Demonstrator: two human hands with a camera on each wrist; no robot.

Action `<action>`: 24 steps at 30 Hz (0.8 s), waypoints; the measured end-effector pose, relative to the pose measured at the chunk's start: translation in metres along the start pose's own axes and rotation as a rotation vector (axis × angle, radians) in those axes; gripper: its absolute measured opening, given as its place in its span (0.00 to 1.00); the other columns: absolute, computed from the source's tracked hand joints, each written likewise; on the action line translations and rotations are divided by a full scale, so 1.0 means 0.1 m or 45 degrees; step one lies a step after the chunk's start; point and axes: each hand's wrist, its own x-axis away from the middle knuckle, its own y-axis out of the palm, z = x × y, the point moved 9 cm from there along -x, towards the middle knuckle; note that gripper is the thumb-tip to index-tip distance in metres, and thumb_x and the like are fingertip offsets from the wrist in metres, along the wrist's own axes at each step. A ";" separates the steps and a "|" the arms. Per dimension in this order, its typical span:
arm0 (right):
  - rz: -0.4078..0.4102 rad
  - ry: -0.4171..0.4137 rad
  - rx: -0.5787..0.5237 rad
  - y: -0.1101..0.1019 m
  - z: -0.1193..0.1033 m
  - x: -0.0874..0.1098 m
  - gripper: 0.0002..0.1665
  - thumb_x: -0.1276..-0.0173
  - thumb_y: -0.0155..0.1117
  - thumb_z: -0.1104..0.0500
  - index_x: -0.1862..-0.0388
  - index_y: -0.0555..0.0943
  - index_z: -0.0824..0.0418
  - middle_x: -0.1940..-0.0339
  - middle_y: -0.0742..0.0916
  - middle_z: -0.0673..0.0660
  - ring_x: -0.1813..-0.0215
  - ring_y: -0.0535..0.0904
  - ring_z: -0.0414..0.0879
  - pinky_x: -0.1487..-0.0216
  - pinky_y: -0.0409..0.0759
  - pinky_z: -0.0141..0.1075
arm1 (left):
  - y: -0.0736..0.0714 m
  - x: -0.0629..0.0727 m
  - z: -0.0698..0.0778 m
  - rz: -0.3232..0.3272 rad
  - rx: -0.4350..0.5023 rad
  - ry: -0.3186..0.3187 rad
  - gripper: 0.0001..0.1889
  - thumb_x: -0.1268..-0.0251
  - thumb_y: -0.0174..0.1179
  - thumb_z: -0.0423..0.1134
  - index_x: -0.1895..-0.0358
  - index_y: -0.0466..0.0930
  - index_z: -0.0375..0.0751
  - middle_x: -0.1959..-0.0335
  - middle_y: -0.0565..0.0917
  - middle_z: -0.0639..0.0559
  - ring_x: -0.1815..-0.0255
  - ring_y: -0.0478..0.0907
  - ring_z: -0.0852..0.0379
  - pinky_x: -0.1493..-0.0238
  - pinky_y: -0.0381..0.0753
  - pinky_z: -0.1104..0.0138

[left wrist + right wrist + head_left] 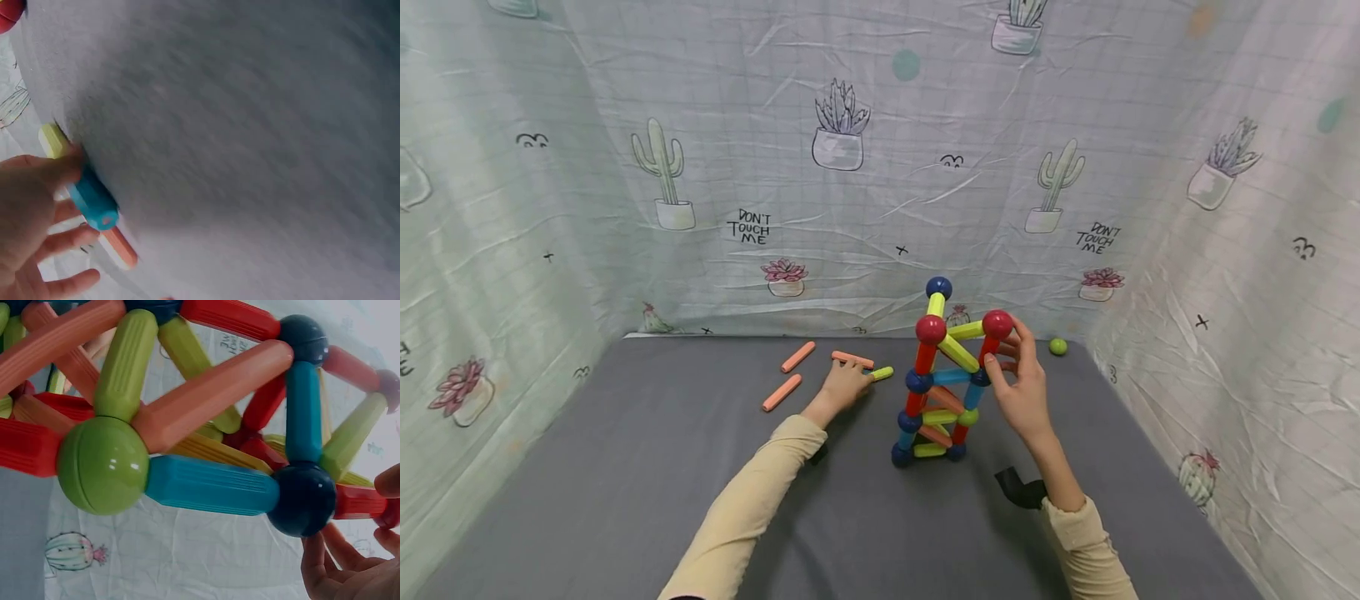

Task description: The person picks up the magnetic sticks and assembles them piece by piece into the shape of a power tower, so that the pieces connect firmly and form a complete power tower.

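Note:
A tall tower of colored magnetic rods and balls (958, 377) stands upright on the grey table. My right hand (1021, 392) holds its upper right side, thumb and fingers around the red rod (362, 501) between a red ball (997, 324) and a dark blue ball (303, 499). Left of the tower, my left hand (844, 385) reaches down to the loose rods. Its thumb and forefinger pinch a short blue rod (94, 200), the other fingers spread. A yellow-green rod (882, 373) and an orange rod (853, 359) lie right by that hand.
Two more orange rods (782, 392) lie left of my left hand. A green ball (1057, 347) sits at the back right of the table. A black curved object (1021, 488) is beside my right wrist. Printed cloth (880, 200) hangs behind and along both sides.

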 end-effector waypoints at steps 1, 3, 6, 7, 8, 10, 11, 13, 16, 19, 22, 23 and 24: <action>-0.010 0.002 0.002 0.02 0.02 0.00 0.35 0.38 0.55 0.66 0.33 0.57 0.57 0.50 0.76 0.65 0.53 0.73 0.42 0.60 0.68 0.16 | -0.01 0.03 -0.01 0.017 -0.054 0.002 0.12 0.38 0.52 0.46 0.52 0.75 0.51 0.58 0.80 0.44 0.55 0.75 0.46 0.55 0.73 0.50; -0.016 -0.008 0.011 0.03 0.03 0.00 0.35 0.38 0.55 0.67 0.33 0.56 0.57 0.51 0.77 0.65 0.54 0.73 0.40 0.61 0.69 0.16 | -0.03 0.09 -0.04 0.041 -0.146 0.007 0.11 0.37 0.52 0.44 0.53 0.73 0.50 0.63 0.80 0.43 0.62 0.77 0.45 0.58 0.75 0.53; -0.017 -0.029 0.031 0.04 0.04 0.00 0.35 0.39 0.56 0.68 0.34 0.58 0.59 0.52 0.77 0.65 0.55 0.75 0.45 0.61 0.69 0.17 | -0.05 0.18 -0.06 0.100 -0.240 0.015 0.11 0.38 0.52 0.45 0.54 0.72 0.49 0.68 0.80 0.43 0.69 0.77 0.47 0.64 0.77 0.56; -0.018 -0.029 0.040 0.04 0.04 -0.01 0.34 0.39 0.56 0.68 0.34 0.58 0.59 0.52 0.77 0.65 0.55 0.75 0.47 0.61 0.69 0.17 | -0.06 0.21 -0.06 0.126 -0.288 0.020 0.10 0.38 0.53 0.44 0.55 0.73 0.49 0.69 0.80 0.44 0.70 0.78 0.48 0.65 0.77 0.57; -0.019 -0.027 0.047 0.03 0.05 -0.01 0.34 0.39 0.55 0.68 0.34 0.59 0.59 0.52 0.77 0.64 0.54 0.75 0.49 0.61 0.69 0.17 | -0.08 0.23 -0.06 0.154 -0.335 0.025 0.09 0.39 0.53 0.44 0.56 0.73 0.50 0.69 0.80 0.45 0.70 0.78 0.49 0.66 0.77 0.58; -0.020 -0.022 0.062 0.03 0.05 -0.01 0.33 0.39 0.55 0.68 0.35 0.59 0.60 0.52 0.77 0.64 0.54 0.76 0.52 0.62 0.69 0.17 | -0.10 0.27 -0.07 0.179 -0.430 0.027 0.08 0.38 0.52 0.43 0.57 0.75 0.53 0.69 0.80 0.46 0.71 0.77 0.50 0.67 0.77 0.60; -0.022 -0.020 0.066 0.03 0.05 -0.02 0.33 0.39 0.55 0.68 0.35 0.59 0.60 0.52 0.77 0.64 0.54 0.76 0.52 0.62 0.69 0.18 | -0.12 0.29 -0.08 0.178 -0.475 0.019 0.09 0.38 0.52 0.43 0.56 0.75 0.55 0.69 0.80 0.46 0.71 0.77 0.50 0.68 0.77 0.61; -0.028 -0.027 0.073 0.03 0.04 -0.02 0.34 0.40 0.56 0.69 0.35 0.59 0.61 0.52 0.77 0.64 0.54 0.76 0.53 0.62 0.69 0.18 | -0.14 0.31 -0.11 0.145 -0.538 -0.004 0.11 0.37 0.51 0.41 0.53 0.75 0.59 0.68 0.80 0.45 0.70 0.76 0.50 0.67 0.77 0.61; -0.044 -0.059 0.085 0.03 -0.09 -0.02 0.34 0.41 0.56 0.72 0.36 0.59 0.65 0.53 0.76 0.67 0.55 0.76 0.54 0.63 0.70 0.20 | -0.26 0.33 -0.20 0.129 -0.524 -0.058 0.16 0.38 0.52 0.41 0.46 0.73 0.60 0.66 0.79 0.44 0.70 0.76 0.51 0.66 0.76 0.61; -0.062 -0.092 0.107 0.03 -0.20 -0.02 0.35 0.43 0.57 0.73 0.36 0.58 0.69 0.54 0.76 0.68 0.56 0.75 0.55 0.64 0.75 0.28 | -0.54 0.34 -0.29 0.207 -0.294 -0.136 0.15 0.40 0.55 0.36 0.49 0.75 0.47 0.66 0.79 0.45 0.67 0.76 0.50 0.65 0.75 0.60; -0.076 -0.108 0.114 0.03 -0.13 -0.02 0.38 0.44 0.58 0.72 0.35 0.56 0.66 0.54 0.76 0.66 0.56 0.75 0.51 0.65 0.77 0.34 | -1.03 0.34 -0.38 0.427 0.118 -0.201 0.10 0.42 0.57 0.35 0.58 0.76 0.37 0.66 0.79 0.44 0.67 0.76 0.48 0.68 0.74 0.60; -0.080 -0.108 0.111 0.03 -0.08 -0.02 0.38 0.44 0.59 0.71 0.35 0.56 0.65 0.54 0.76 0.66 0.56 0.75 0.50 0.65 0.77 0.35 | -1.22 0.35 -0.41 0.496 0.259 -0.218 0.09 0.43 0.58 0.35 0.59 0.76 0.36 0.66 0.78 0.44 0.66 0.76 0.48 0.67 0.74 0.60; -0.084 -0.106 0.107 0.04 -0.02 -0.02 0.39 0.43 0.59 0.70 0.34 0.55 0.63 0.53 0.76 0.65 0.56 0.75 0.49 0.64 0.77 0.34 | -1.41 0.35 -0.41 0.574 0.390 -0.223 0.09 0.43 0.58 0.35 0.60 0.76 0.36 0.65 0.78 0.44 0.66 0.76 0.48 0.67 0.74 0.60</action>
